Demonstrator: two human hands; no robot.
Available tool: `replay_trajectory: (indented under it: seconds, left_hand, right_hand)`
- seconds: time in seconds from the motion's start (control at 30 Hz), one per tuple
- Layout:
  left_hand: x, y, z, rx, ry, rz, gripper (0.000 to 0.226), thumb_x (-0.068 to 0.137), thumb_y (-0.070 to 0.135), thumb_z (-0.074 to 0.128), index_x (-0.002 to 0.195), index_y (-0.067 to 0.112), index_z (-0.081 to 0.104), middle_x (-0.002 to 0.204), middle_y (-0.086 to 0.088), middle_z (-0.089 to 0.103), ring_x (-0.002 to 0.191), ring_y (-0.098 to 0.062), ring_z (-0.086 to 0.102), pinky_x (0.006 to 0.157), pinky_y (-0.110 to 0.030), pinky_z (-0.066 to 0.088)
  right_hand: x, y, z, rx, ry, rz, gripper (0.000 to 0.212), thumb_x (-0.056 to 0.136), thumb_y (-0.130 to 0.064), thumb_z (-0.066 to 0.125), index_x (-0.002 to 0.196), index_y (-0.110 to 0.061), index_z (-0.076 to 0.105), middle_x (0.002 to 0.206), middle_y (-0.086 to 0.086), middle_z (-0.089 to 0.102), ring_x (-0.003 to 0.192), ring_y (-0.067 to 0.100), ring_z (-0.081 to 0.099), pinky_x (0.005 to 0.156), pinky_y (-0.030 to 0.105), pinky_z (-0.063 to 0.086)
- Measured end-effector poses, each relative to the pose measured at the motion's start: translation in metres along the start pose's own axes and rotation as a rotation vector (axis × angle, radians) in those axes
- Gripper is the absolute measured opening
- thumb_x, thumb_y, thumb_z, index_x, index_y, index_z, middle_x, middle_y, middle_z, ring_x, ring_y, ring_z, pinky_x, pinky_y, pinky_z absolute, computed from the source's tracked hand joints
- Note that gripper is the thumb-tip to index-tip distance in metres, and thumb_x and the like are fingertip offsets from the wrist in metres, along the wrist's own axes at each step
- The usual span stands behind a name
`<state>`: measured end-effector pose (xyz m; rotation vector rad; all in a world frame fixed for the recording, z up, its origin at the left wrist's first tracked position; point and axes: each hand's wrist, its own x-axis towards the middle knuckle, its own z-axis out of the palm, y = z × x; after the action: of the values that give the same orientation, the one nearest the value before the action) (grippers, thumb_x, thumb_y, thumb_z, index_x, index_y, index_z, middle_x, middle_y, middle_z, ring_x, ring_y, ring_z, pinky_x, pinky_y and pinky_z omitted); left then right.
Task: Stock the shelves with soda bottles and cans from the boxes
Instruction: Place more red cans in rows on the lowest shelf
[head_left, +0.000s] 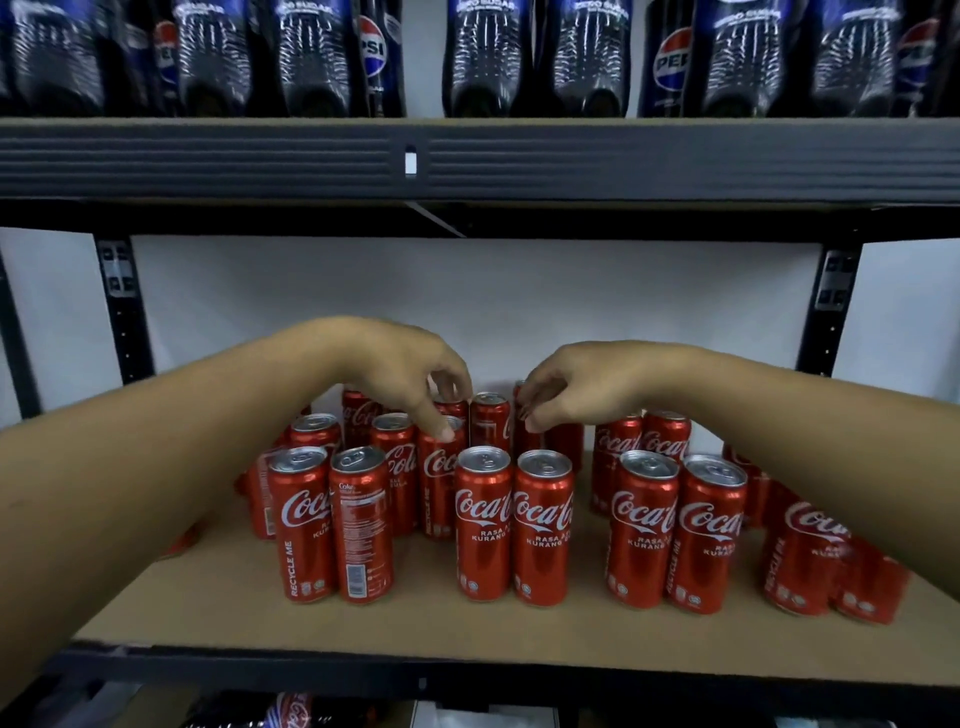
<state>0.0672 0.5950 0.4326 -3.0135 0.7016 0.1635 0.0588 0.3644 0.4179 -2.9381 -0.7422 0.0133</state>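
Note:
Several red Coca-Cola cans (483, 525) stand upright in loose groups on the brown shelf board (395, 623). My left hand (405, 374) reaches in from the left; its thumb and curled fingers grip the top of a can (439, 467) in the second row. From the right, my right hand (576, 389) comes in with its fingertips and thumb pinched over the top of a can (527, 441) behind the front pair. That can's top is hidden by the hand. Both gripped cans stand on the shelf among the others.
Dark Pepsi bottles (488, 57) fill the shelf above, whose black front beam (467, 156) hangs low over the cans. Black uprights (122, 312) frame the bay on both sides. Bare board shows in front of the cans and between the groups.

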Motion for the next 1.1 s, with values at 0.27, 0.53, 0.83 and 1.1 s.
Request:
replay_trajectory:
  seconds: [0.27, 0.53, 0.83, 1.1]
  left_hand:
    - [0.029, -0.035, -0.003, 0.176, -0.084, -0.165, 0.063, 0.081, 0.050, 0.081, 0.135, 0.030, 0.055, 0.124, 0.011, 0.060, 0.113, -0.018, 0.061, 0.096, -0.039, 0.052]
    - [0.056, -0.069, 0.030, 0.073, -0.170, -0.151, 0.056, 0.075, 0.046, 0.086, 0.124, 0.027, 0.067, 0.114, 0.011, 0.071, 0.093, -0.016, 0.074, 0.084, -0.039, 0.062]
    - [0.084, -0.049, 0.032, -0.077, -0.064, -0.024, 0.050, 0.081, 0.043, 0.084, 0.122, 0.018, 0.068, 0.111, 0.004, 0.073, 0.081, -0.013, 0.076, 0.070, -0.025, 0.060]
    - [0.143, -0.014, 0.034, 0.177, 0.075, 0.067, 0.008, 0.088, 0.020, 0.078, 0.093, 0.017, 0.073, 0.082, 0.004, 0.074, 0.054, 0.001, 0.065, 0.064, -0.031, 0.061]
  right_hand:
    - [0.065, -0.024, 0.010, -0.025, -0.037, -0.038, 0.055, 0.089, -0.050, 0.069, 0.136, -0.023, 0.060, 0.130, -0.007, 0.065, 0.113, 0.016, 0.062, 0.100, 0.038, 0.052]
    - [0.129, -0.046, 0.044, 0.124, -0.195, -0.107, 0.064, 0.082, -0.038, 0.083, 0.138, -0.018, 0.059, 0.130, -0.004, 0.063, 0.100, 0.015, 0.068, 0.071, 0.024, 0.060]
    - [0.114, -0.004, 0.026, 0.090, -0.196, -0.019, 0.022, 0.089, -0.027, 0.077, 0.106, -0.015, 0.070, 0.083, -0.010, 0.064, 0.069, 0.006, 0.063, 0.047, 0.012, 0.045]
    - [0.094, 0.045, 0.016, 0.036, -0.174, 0.090, 0.011, 0.092, -0.019, 0.070, 0.102, -0.014, 0.067, 0.073, -0.011, 0.061, 0.067, 0.008, 0.063, 0.046, 0.010, 0.041]
